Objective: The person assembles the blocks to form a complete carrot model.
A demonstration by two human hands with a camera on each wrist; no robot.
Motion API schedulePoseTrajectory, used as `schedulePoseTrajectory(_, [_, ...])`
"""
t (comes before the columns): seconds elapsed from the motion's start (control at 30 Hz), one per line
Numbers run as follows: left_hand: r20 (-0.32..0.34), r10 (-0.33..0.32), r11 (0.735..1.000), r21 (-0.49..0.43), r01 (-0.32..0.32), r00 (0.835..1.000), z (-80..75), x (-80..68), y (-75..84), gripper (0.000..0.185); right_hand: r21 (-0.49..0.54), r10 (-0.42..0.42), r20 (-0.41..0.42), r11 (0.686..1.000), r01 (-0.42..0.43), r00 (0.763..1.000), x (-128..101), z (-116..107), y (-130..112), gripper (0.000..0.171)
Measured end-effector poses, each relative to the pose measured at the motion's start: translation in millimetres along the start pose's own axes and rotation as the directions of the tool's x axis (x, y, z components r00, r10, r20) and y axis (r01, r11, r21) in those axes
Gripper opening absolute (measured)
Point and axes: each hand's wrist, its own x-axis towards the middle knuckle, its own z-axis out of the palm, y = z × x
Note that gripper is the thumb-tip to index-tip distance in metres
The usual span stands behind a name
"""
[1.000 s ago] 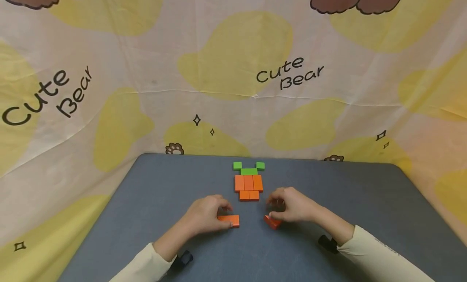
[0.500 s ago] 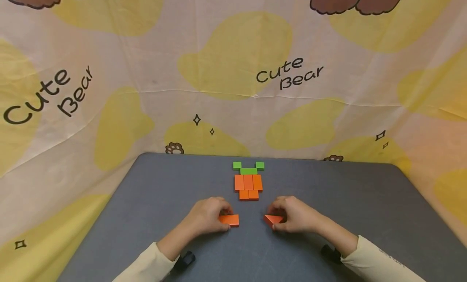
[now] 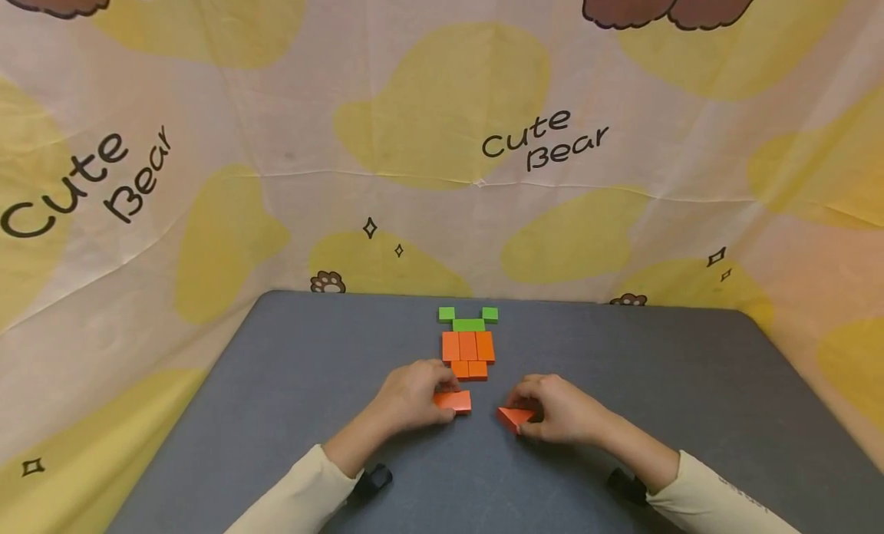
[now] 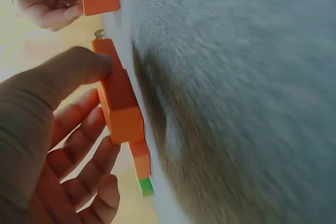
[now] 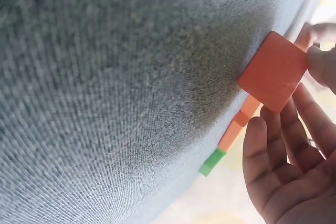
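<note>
My left hand pinches a rectangular orange block between thumb and fingers, just in front of a group of blocks. In the left wrist view this orange block appears slightly off the table. To the right, my right hand pinches an orange triangular block with thumb and fingertips, low over the tabletop. One flat face of the triangular block fills the middle of the right wrist view. Past the hands, two short orange blocks touch a row of three longer orange blocks.
Behind the orange row lies a green rectangular block, with two small green blocks at its far corners. The grey table ends at a patterned cloth hanging behind it. A dark wrist device sits below the left forearm.
My right hand's fingers have closed on the triangular block. The left hand has moved right and away from me, carrying the rectangular block toward the group.
</note>
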Motion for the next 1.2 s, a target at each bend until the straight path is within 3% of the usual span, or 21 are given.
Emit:
schedulePoseTrajectory(0.37, [-0.023, 0.046, 0.999, 0.028, -0.045, 0.999, 12.6, 26.1, 11.1, 0.022, -0.023, -0.010, -0.005, 1.000, 0.010, 1.000, 0, 3, -1, 0.022])
schedulePoseTrajectory(1.2, [0.009, 0.043, 0.999, 0.027, -0.043, 0.999, 15.3, 39.5, 6.0, 0.022, -0.094, 0.010, -0.022, 0.995, -0.012, 1.000, -2, 1, -8, 0.022])
